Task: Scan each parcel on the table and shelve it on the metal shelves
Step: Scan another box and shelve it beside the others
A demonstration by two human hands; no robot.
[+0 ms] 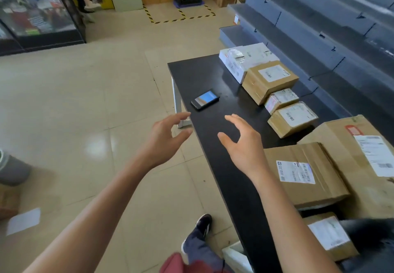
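Two hands are hovering empty over the table (213,81): the left hand (166,138) off its near edge, the right hand (241,142) above the bare top, fingers of both spread and loosely bent. Parcels (269,81) are lying in a row along the far side, beside the bare shelves (309,44). Nothing appears scanned yet. Judging by the reach, the scanner (205,99) ahead is being sought; the next move is calling for a grip on it.
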